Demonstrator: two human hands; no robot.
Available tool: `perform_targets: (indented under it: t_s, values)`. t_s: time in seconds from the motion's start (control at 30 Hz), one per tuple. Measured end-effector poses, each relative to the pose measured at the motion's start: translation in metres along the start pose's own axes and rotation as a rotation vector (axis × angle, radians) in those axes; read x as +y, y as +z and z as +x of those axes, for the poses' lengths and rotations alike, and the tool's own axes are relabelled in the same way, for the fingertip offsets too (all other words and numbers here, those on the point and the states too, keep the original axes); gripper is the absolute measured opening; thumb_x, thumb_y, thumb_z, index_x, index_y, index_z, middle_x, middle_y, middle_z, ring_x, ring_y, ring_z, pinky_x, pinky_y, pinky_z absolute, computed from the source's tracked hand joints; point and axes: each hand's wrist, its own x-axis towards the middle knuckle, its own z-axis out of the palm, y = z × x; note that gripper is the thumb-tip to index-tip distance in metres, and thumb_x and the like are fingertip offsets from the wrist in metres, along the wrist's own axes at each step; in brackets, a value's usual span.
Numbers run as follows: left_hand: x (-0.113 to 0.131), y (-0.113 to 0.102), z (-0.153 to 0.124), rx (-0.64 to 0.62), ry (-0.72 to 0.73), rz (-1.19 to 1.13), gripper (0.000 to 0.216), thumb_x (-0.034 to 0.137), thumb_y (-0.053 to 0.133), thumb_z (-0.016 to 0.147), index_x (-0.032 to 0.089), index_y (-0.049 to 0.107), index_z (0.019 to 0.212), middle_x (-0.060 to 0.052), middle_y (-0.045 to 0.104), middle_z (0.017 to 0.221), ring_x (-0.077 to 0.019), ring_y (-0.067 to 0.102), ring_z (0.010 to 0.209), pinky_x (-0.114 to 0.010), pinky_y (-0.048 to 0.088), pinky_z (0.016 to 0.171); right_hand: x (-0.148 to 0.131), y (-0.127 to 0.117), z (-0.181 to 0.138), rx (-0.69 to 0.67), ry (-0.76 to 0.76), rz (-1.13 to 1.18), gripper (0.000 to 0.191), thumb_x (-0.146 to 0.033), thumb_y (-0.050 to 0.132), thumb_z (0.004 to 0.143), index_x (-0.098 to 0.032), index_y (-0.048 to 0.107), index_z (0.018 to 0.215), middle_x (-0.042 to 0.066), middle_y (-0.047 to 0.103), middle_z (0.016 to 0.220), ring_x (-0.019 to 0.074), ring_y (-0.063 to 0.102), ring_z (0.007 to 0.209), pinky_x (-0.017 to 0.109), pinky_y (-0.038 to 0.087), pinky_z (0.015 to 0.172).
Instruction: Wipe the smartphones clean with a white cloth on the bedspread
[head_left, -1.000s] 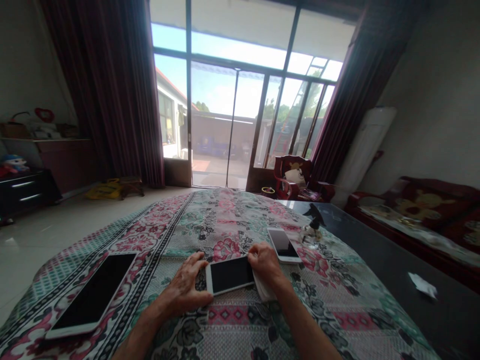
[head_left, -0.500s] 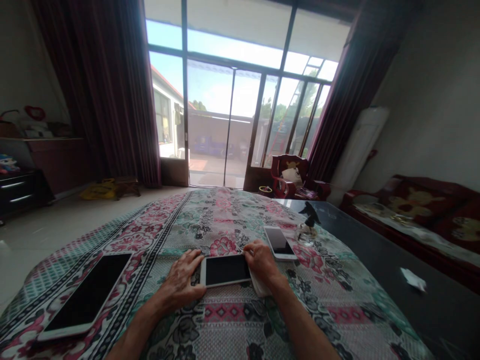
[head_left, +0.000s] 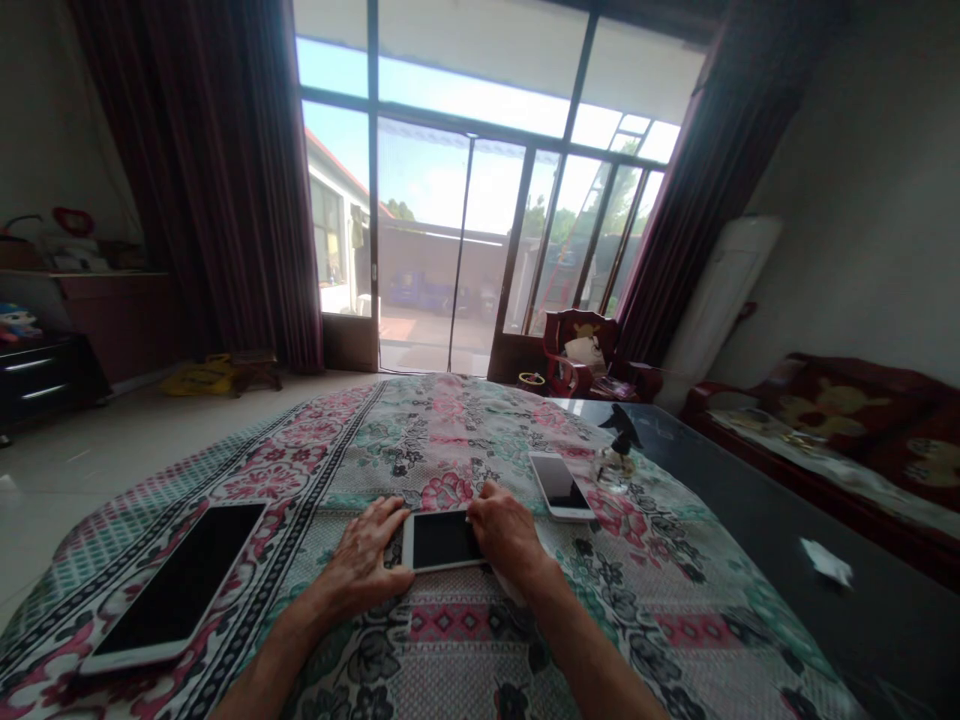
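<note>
In the head view a white-framed smartphone (head_left: 444, 541) with a dark screen lies flat on the flowered tablecloth (head_left: 450, 680). My left hand (head_left: 369, 548) holds its left end, thumb at the near corner and fingers at the far one. A thin white tissue (head_left: 513, 586) is bunched in my right hand (head_left: 508, 532), whose closed fingers press on the right part of the screen. That hand covers the phone's right end and most of the tissue. Beyond it lies a second white phone (head_left: 560, 486), and a large white-edged tablet or phone (head_left: 180, 585) rests at the left.
A clear spray bottle (head_left: 613, 464) with a black trigger head stands right of the second phone. On the dark tabletop (head_left: 757, 520) at the right lies a crumpled white paper (head_left: 826, 563). A red wooden chair (head_left: 581, 350) and a sofa (head_left: 840, 410) stand behind.
My right hand has slid left across the screen with the tissue, covering more of the phone. The left hand stays at the phone's left end.
</note>
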Motion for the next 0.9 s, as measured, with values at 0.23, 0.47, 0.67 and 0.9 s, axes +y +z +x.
perform_targets:
  t_s: [0.23,0.47,0.67,0.9]
  values:
    - [-0.001,0.000,0.000,-0.001,0.010,0.004,0.070,0.033,0.054,0.065,0.013,0.048,0.132,-0.011,0.036,0.148,-0.0283,0.026,0.138,-0.040,0.021,0.113,0.010,-0.003,0.000,0.039,0.047,0.099,0.026,-0.023,0.046,0.087,-0.021,0.072,0.083,0.004,0.063,0.092,0.0126,0.058,0.079,0.021,0.038,0.070]
    - [0.000,-0.001,0.000,-0.007,-0.006,0.006,0.071,0.032,0.054,0.065,0.012,0.048,0.133,-0.011,0.035,0.148,-0.0286,0.025,0.139,-0.040,0.019,0.114,-0.001,0.008,0.003,0.068,0.094,-0.013,0.026,-0.024,0.046,0.090,-0.020,0.070,0.081,0.007,0.061,0.100,0.0154,0.056,0.087,0.022,0.038,0.069]
    - [0.001,-0.001,-0.001,-0.007,-0.002,0.025,0.070,0.031,0.054,0.065,0.012,0.048,0.132,-0.012,0.035,0.148,-0.0280,0.026,0.138,-0.040,0.020,0.114,-0.014,0.007,-0.004,-0.009,-0.069,0.033,0.023,-0.024,0.048,0.088,-0.020,0.070,0.081,0.004,0.060,0.099,0.0133,0.057,0.084,0.021,0.039,0.072]
    - [0.004,-0.004,-0.001,-0.022,-0.012,0.020,0.072,0.032,0.055,0.065,0.013,0.047,0.134,-0.012,0.035,0.149,-0.0280,0.025,0.139,-0.040,0.021,0.113,-0.010,0.015,-0.001,0.124,0.078,0.041,0.027,-0.023,0.042,0.093,-0.020,0.067,0.084,0.005,0.059,0.097,0.0136,0.057,0.083,0.022,0.039,0.071]
